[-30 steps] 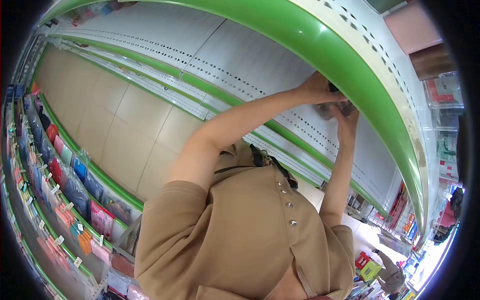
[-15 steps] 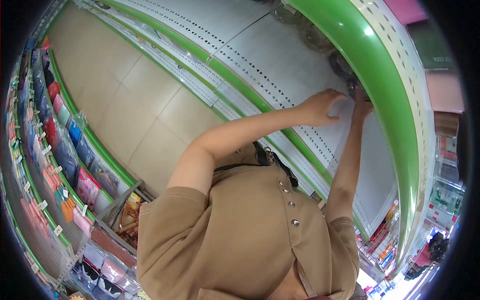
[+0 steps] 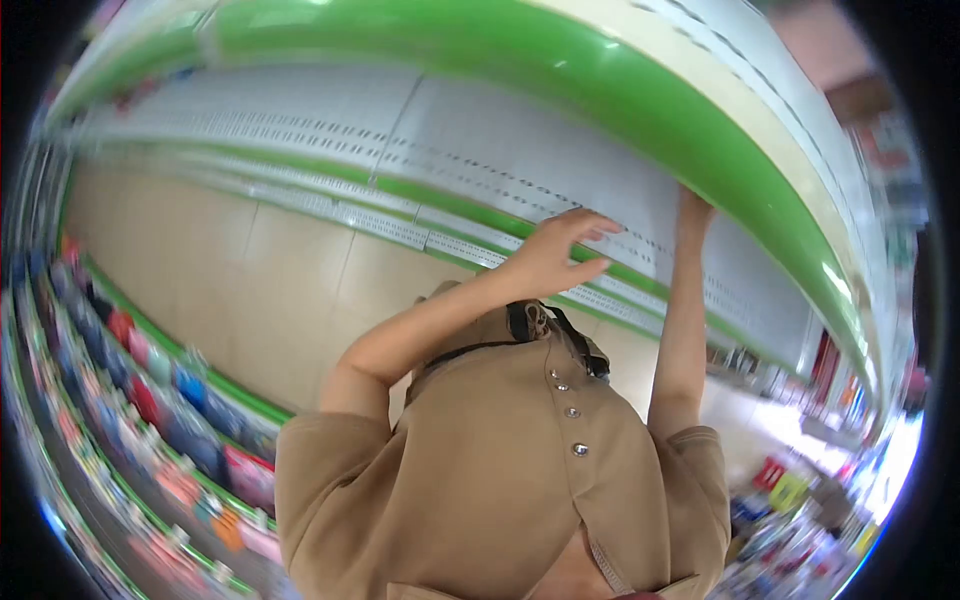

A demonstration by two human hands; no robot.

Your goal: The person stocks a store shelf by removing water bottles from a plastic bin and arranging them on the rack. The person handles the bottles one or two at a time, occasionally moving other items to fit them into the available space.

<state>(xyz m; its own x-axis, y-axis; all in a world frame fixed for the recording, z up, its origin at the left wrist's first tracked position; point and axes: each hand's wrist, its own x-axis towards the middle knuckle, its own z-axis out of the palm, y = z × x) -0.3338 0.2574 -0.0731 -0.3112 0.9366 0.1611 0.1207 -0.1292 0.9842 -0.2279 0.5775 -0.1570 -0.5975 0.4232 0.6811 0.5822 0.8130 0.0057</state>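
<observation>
My left hand (image 3: 560, 252) is open, its thumb and fingers spread apart. It hangs over the green front edge of a white perforated shelf (image 3: 520, 130) and holds nothing. My right hand (image 3: 695, 208) reaches in over that shelf, below the curved green edge of an upper shelf (image 3: 600, 95). That edge hides its fingers, so I cannot make out whether anything is in them.
Lower shelf tiers with green edges (image 3: 430, 240) run beneath. Behind on the left stands a rack of packaged goods (image 3: 150, 400), blurred by motion. A tiled floor (image 3: 220, 250) lies between. Colourful merchandise (image 3: 790, 500) fills the lower right.
The view has swung, so the shelves run more level across it. My left hand has drawn away from my right hand. The dark glassy items by my right hand are out of sight.
</observation>
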